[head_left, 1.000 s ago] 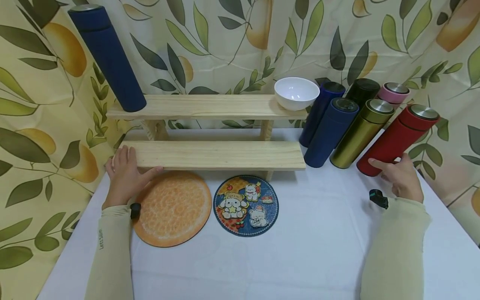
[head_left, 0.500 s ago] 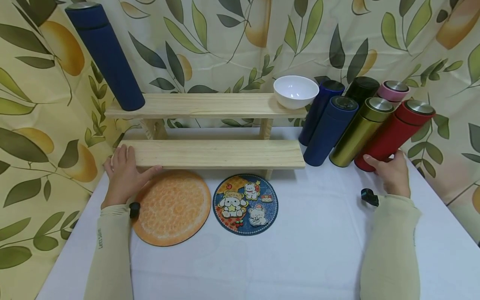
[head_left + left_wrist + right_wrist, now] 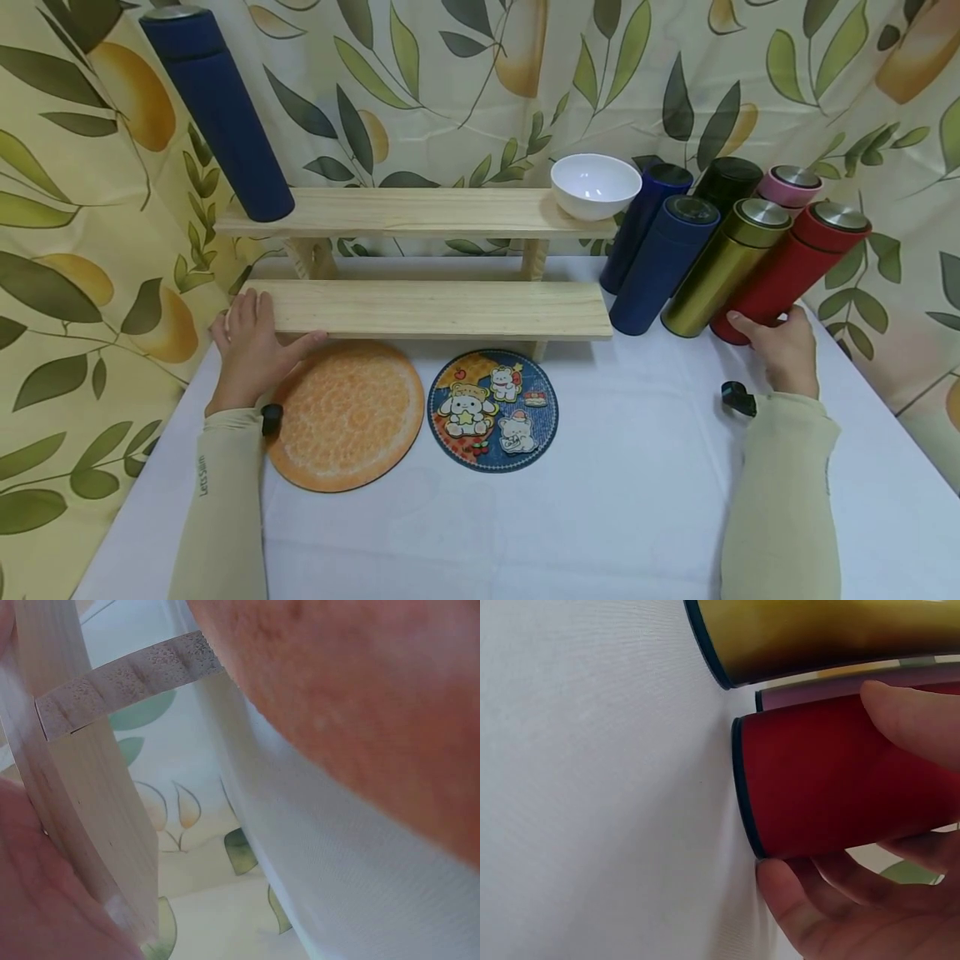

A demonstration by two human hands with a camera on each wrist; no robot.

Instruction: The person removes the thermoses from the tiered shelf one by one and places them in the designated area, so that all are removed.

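My right hand (image 3: 783, 350) holds a red thermos (image 3: 798, 267) low on its body. In the right wrist view the thumb lies along one side of the red thermos (image 3: 832, 776) and the fingers curl round the other, one fingertip at its dark base rim. Whether that base touches the cloth is hard to tell. A gold thermos (image 3: 727, 271) stands beside it, a pink one (image 3: 789, 185) behind. At the left, my left hand (image 3: 251, 346) grips the end of the lower board of a two-tier wooden shelf (image 3: 442, 308), fingers over the top, thumb along the front edge.
On the upper board stand a tall blue thermos (image 3: 221, 117) and a white bowl (image 3: 595, 187). More dark and blue thermoses (image 3: 663, 267) crowd the shelf's right end. An orange round mat (image 3: 348, 417) and a cartoon-printed round mat (image 3: 492, 412) lie in front on the white cloth.
The red thermos has shifted slightly left, closer to the gold one, with my right hand moving along. In the last half second little differs. My left hand stays on the shelf.
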